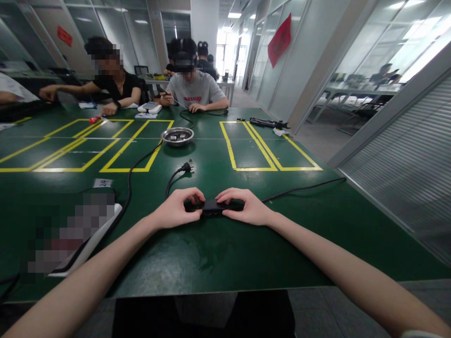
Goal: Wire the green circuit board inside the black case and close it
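Observation:
Both my hands hold a flat black box low over the green table. My left hand grips its left end, thumb at the near side and fingers curled over the far side. On the right end, my right hand has the same kind of grip. The ends of the box are partly hidden by my fingers. Just beyond my left hand lies a black plug with its cable. Another black cable runs from near my right hand toward the table's right edge.
A metal bowl with small metal parts stands mid-table. At the left lies a blurred device with a white edge. A black tool lies at the back right. A person in grey works across the table, another person at back left.

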### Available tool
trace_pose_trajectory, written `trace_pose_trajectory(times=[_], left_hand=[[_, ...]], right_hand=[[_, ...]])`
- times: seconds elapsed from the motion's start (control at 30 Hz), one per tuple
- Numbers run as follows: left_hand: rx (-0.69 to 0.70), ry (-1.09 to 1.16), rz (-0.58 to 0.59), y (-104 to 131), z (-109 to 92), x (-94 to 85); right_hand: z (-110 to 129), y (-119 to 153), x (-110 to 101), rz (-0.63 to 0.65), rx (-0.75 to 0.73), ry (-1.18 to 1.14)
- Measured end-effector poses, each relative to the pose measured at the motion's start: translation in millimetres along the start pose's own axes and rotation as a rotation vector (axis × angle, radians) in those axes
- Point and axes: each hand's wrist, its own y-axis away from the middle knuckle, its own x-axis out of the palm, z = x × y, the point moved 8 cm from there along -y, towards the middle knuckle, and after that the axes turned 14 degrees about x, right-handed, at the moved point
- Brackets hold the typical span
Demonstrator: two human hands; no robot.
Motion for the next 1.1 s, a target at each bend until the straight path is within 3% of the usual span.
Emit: trace_pose_trajectory(times=[0.37,0.8,0.97,1.1], left_hand=[[0.077,-0.029,0.064,-2.5,-6.6,6.3],[0.225,-0.204,0.146,-0.5,-12.9,15.4],[0.164,-0.213,0.117,-2.7,-8.8,9.8],[0.203,-0.282,0.115,-4.8,-15.0,11.4]], right_hand=[[3.9,1.1,2.5,0.032,-0.094,0.102],[5.2,0.0,13.2,0.018,-0.090,0.251],[8.8,2.3,16.9,-0.014,-0.150,0.450],[9.0,2.3,16.3,-0.058,-0.138,0.577]])
